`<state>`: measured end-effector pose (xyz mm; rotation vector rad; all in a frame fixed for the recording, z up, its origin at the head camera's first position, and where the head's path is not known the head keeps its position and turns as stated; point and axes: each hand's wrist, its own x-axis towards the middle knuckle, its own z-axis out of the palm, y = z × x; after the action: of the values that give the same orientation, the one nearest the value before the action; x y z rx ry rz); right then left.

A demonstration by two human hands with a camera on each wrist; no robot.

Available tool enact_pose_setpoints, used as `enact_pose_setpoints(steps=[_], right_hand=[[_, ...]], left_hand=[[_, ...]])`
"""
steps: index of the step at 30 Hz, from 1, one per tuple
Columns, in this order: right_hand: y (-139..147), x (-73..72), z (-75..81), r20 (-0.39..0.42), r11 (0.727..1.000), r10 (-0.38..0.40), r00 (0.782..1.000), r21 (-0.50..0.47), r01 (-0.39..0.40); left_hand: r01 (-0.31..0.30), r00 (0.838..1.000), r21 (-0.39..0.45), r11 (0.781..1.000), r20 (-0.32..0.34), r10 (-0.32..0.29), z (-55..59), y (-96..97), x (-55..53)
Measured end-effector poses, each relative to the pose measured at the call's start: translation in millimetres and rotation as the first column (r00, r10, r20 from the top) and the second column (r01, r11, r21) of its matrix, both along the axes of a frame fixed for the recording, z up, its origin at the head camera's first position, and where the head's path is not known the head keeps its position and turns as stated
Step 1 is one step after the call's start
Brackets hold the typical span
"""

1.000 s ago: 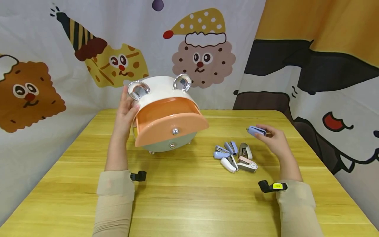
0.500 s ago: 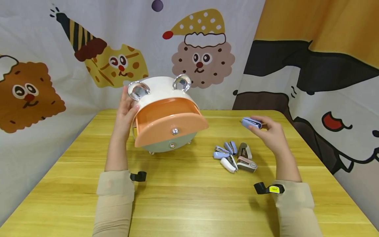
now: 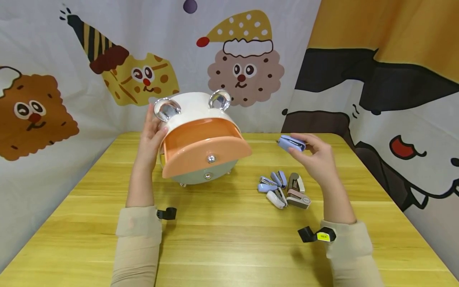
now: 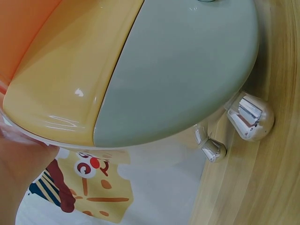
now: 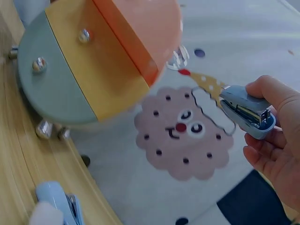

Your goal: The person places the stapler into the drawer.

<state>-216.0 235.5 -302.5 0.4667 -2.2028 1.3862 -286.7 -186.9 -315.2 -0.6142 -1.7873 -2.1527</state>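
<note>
A round white storage box (image 3: 193,105) with two chrome ears stands at the back of the yellow table (image 3: 222,239). Its orange top drawer (image 3: 206,149) is pulled out; a green drawer front (image 4: 187,70) sits below it. My left hand (image 3: 152,135) rests flat against the box's left side. My right hand (image 3: 315,157) pinches a small blue stapler (image 3: 291,143) in the air, right of the open drawer. In the right wrist view the blue stapler (image 5: 246,112) sits between thumb and fingers, with the box (image 5: 93,61) to its left.
Several mini staplers (image 3: 283,189) in blue, white and pink lie in a cluster on the table below my right hand. One blue stapler (image 5: 58,201) shows at the bottom of the right wrist view. Cartoon-printed cloth (image 3: 244,67) hangs close behind and to the right.
My right hand has lifted the blue stapler and carried it left, toward the open orange drawer. My left hand and the box have stayed where they were.
</note>
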Motion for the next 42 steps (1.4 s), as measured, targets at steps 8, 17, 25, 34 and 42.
enact_pose_setpoints(steps=[8,17,25,34,42], right_hand=[[-33.6,4.5,9.2,-0.036,0.991,0.099,0.994,-0.082,-0.102],[-68.3,13.5,17.8,-0.106,0.974,0.172,0.979,-0.133,-0.186],[-97.1,18.7,20.5,-0.135,0.967,0.186,0.973,-0.152,-0.206],[-121.7,16.0,26.3,-0.246,0.96,0.2,0.948,-0.146,-0.24],[-144.8,3.1,43.8,-0.24,0.967,0.213,0.947,-0.087,-0.24]], left_hand=[[-0.006,1.0,0.0,1.0,-0.012,0.006,-0.1,-1.1,-0.5],[-0.007,1.0,-0.002,1.0,-0.026,0.007,-0.4,-0.5,-0.7],[-0.004,1.0,-0.006,1.0,-0.012,0.004,-1.0,0.8,-0.1],[0.009,1.0,-0.003,1.0,-0.026,-0.009,-2.0,0.3,-0.7],[-0.015,1.0,-0.021,1.0,0.013,0.016,0.4,-0.4,1.1]])
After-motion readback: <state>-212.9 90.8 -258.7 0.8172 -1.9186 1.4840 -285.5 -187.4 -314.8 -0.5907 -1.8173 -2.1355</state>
